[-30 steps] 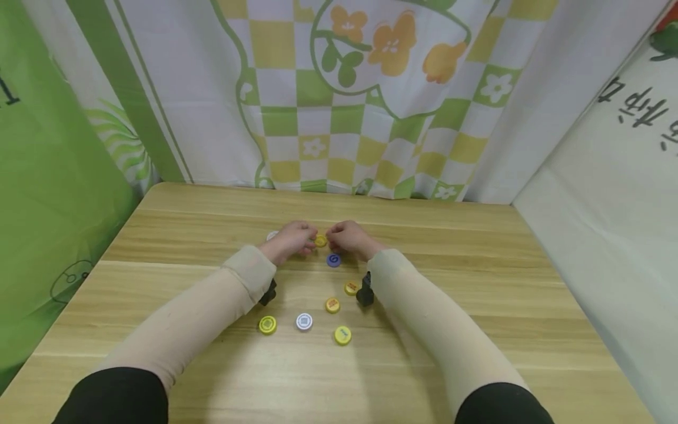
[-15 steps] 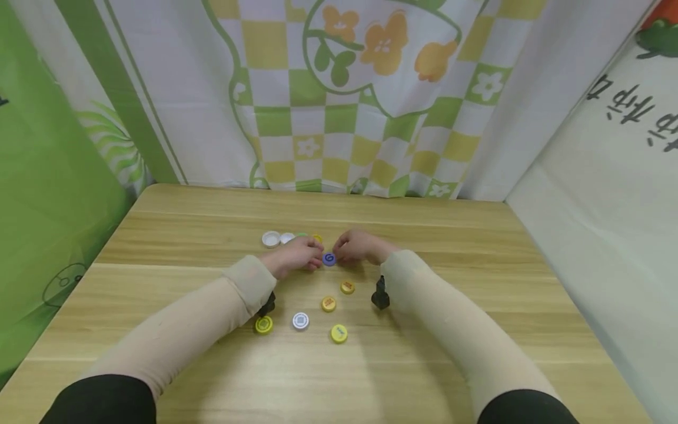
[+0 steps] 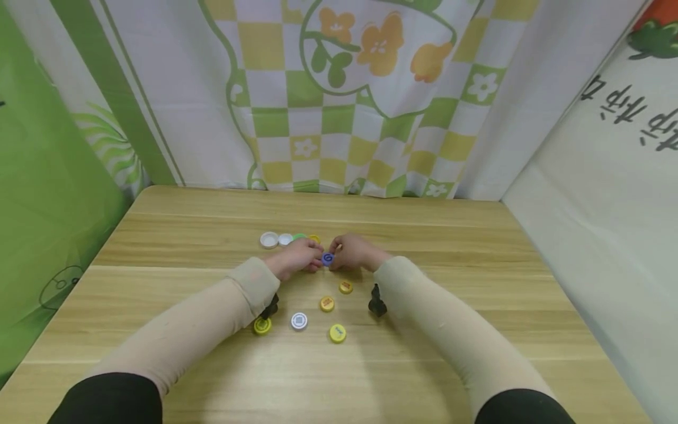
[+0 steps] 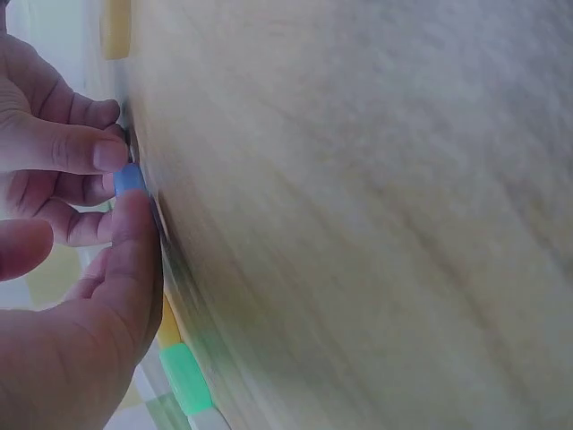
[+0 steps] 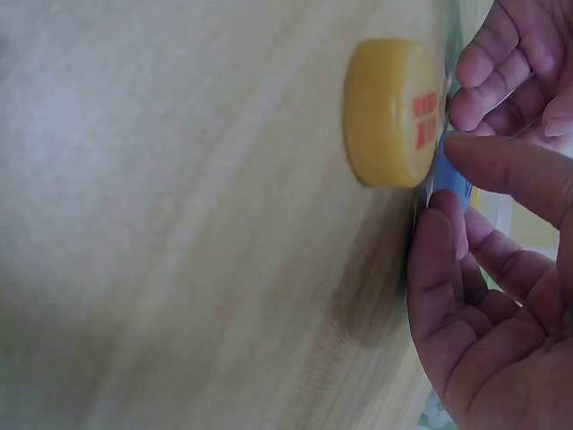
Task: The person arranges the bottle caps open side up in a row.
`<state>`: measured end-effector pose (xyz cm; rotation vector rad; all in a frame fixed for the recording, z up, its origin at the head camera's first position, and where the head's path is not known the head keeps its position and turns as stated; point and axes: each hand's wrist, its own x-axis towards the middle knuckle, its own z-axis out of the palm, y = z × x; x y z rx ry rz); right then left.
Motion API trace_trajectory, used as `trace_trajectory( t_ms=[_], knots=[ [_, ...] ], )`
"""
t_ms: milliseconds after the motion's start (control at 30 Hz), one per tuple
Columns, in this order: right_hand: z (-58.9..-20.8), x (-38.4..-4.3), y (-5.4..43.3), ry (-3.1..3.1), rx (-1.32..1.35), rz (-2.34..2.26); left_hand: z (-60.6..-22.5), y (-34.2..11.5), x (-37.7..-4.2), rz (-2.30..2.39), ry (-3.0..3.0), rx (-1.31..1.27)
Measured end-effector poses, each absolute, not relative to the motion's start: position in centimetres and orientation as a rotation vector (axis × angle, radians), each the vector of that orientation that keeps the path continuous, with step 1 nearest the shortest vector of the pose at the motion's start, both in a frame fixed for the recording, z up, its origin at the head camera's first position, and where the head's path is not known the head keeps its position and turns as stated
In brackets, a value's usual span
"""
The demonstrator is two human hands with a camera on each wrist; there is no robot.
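Observation:
A blue bottle cap [image 3: 327, 259] with a dark mark on top lies between the two hands in the head view. My right hand [image 3: 354, 251] pinches it between thumb and fingertips, as the right wrist view shows around the blue cap [image 5: 451, 175]. On the cap's other side is my left hand [image 3: 298, 257], its extended fingers [image 4: 134, 237] touching the edge and its thumb held apart. Just behind the left hand, a row holds a large white cap [image 3: 269, 239], a smaller white cap [image 3: 285, 239], a green cap [image 3: 299, 236] and a yellow cap [image 3: 315, 238], the last two partly covered.
Nearer on the wooden table [image 3: 413, 377] lie two orange-yellow caps with red print [image 3: 326, 304], a white cap [image 3: 299, 321], and a yellow cap [image 3: 337, 333]. Another yellow cap [image 3: 262, 325] sits beneath the left wrist camera [image 3: 270, 307]. A patterned curtain [image 3: 339, 135] hangs behind.
Both hands have come from the yellow cap at the back to the blue cap nearer me. The right hand has closed in and taken hold of the blue cap. The row of caps is now exposed.

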<state>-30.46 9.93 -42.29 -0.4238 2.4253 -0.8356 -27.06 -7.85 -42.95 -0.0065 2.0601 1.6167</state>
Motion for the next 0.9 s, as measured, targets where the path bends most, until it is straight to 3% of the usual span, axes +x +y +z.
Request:
trace_trajectory(
  t_ms=[900],
  knots=[
    [-41.9, -31.8, 11.4, 2.024, -0.283, -1.389, -42.4, -8.5, -27.7, 1.665, 2.268, 0.057]
  ],
)
